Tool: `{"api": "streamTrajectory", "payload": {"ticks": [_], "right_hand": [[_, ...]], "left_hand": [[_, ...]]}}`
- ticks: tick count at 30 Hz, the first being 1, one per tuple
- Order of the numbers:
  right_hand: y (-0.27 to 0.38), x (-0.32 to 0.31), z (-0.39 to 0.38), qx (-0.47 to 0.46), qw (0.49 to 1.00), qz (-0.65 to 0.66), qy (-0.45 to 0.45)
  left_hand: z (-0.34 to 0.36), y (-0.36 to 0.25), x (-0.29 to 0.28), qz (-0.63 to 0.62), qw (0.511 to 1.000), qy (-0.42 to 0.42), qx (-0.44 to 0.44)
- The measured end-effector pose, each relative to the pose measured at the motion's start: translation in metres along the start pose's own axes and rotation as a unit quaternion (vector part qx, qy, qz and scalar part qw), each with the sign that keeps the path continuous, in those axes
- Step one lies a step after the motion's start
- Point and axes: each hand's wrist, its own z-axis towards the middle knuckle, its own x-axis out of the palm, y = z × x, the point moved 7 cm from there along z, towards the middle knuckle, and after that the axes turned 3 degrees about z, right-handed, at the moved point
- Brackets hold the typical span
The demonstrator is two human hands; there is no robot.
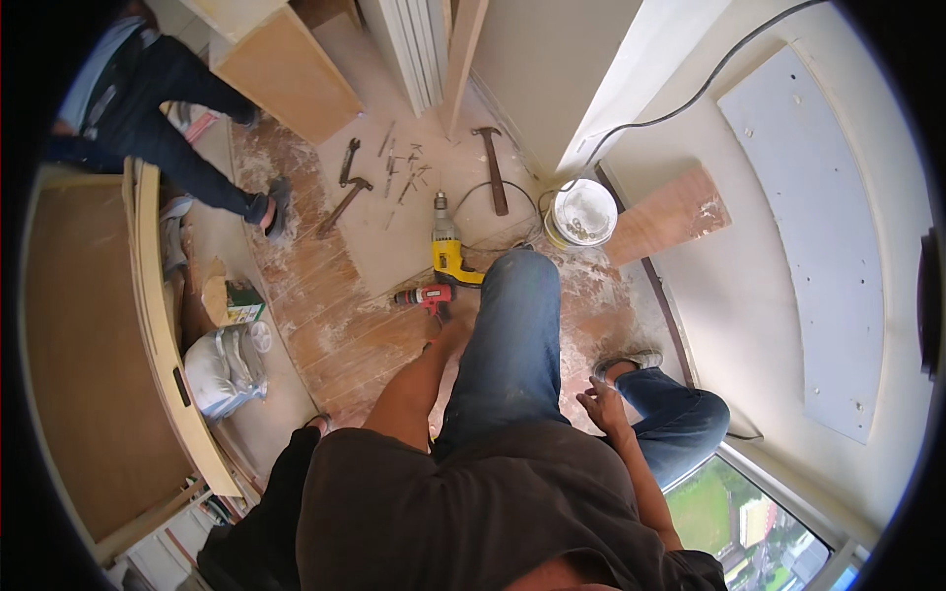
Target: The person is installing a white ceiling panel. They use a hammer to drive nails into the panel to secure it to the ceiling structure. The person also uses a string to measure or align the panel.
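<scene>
My left hand (447, 325) is at the handle of a red cordless drill (427, 295), gripping it, partly hidden beside my raised knee. Just beyond lies a larger yellow drill (450, 256) with a cable. My right hand (601, 402) hangs beside my right leg, fingers bent; anything between them is too small to make out. Farther forward on the floor are a hammer (491, 167), a second hammer (345, 203), a black wrench (350, 161) and several small bits (399, 172).
A co-worker's legs (197, 167) are at upper left. A white bucket (582, 212) and plank (670, 213) are right of the drills. Wooden panels (79, 335) and a bag (222, 369) line the left. A white wall (709, 295) and window (734, 512) are right.
</scene>
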Motion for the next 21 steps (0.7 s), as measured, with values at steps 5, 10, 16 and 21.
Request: {"api": "streamTrajectory", "payload": {"ticks": [5, 10, 16, 21], "right_hand": [[-0.018, 0.008, 0.002, -0.04, 0.998, -0.036, -0.031], [-0.016, -0.01, 0.0, -0.019, 0.998, -0.024, -0.06], [-0.016, -0.009, -0.001, -0.045, 0.996, 0.005, -0.079], [-0.038, -0.013, 0.006, -0.017, 0.995, 0.035, -0.088]], "left_hand": [[-0.116, 0.091, 0.025, 0.039, 0.995, -0.014, -0.094], [-0.171, 0.076, 0.0, 0.055, 0.985, 0.007, -0.164], [-0.129, 0.036, -0.094, 0.29, 0.951, -0.087, -0.066], [-0.127, -0.117, -0.224, -0.014, 0.903, -0.425, -0.059]]}}
